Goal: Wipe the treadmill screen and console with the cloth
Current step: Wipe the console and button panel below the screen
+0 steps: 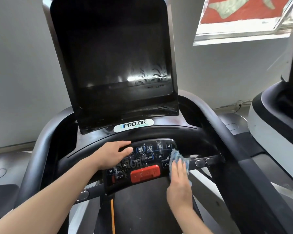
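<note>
The treadmill's dark screen (115, 53) stands upright in the middle, with smears and reflections near its lower edge. Below it lies the black console panel (149, 157) with buttons and a red stop bar (145, 173); wet streaks show on the panel. My left hand (113, 154) rests flat on the panel's upper left, fingers spread, holding nothing. My right hand (179, 179) presses a blue-grey cloth (176, 157) against the panel's right end, fingers over the cloth.
Curved grey handrails (227, 132) frame the console on both sides. A second machine (277, 115) stands close at the right. A white wall lies behind, with a window (240, 19) at upper right. An orange cord (112, 215) hangs below the console.
</note>
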A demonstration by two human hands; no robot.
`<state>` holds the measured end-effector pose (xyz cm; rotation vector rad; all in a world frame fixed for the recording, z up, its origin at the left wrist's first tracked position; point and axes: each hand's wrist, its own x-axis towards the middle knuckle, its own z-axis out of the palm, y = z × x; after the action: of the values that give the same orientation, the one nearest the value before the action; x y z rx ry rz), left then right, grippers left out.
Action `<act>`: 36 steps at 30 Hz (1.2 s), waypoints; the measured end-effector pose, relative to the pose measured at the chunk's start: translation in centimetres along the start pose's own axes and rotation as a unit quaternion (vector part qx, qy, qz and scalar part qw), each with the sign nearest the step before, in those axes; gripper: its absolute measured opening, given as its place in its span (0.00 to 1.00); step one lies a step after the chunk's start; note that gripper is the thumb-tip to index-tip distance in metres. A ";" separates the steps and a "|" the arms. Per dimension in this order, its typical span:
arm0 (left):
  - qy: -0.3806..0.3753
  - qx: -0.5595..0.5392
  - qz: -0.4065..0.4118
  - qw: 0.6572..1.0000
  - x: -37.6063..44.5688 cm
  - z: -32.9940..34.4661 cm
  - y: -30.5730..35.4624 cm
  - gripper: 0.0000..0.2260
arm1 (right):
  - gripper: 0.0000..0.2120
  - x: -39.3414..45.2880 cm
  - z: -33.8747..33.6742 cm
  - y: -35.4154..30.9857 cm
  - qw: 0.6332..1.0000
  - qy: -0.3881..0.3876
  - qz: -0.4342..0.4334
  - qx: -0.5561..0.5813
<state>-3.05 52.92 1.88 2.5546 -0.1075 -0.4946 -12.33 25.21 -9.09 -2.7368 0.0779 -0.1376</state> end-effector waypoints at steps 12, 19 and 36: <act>-0.005 -0.001 -0.003 1.000 -0.3 0.0 0.0 0.26 | 0.47 -2.4 1.6 -0.3 0.990 -0.041 -0.134 -0.004; 0.000 -0.005 -0.010 1.000 0.0 0.2 0.0 0.26 | 0.40 -1.1 0.7 0.6 0.994 -0.018 -0.110 -0.005; 0.013 -0.009 -0.021 1.000 0.2 0.7 -0.1 0.26 | 0.42 4.3 -0.6 0.4 0.996 0.020 -0.087 0.021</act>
<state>-3.15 52.67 1.24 2.5499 -0.0394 -0.4766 -8.17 24.29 -8.30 -2.6963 -0.1525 -0.2396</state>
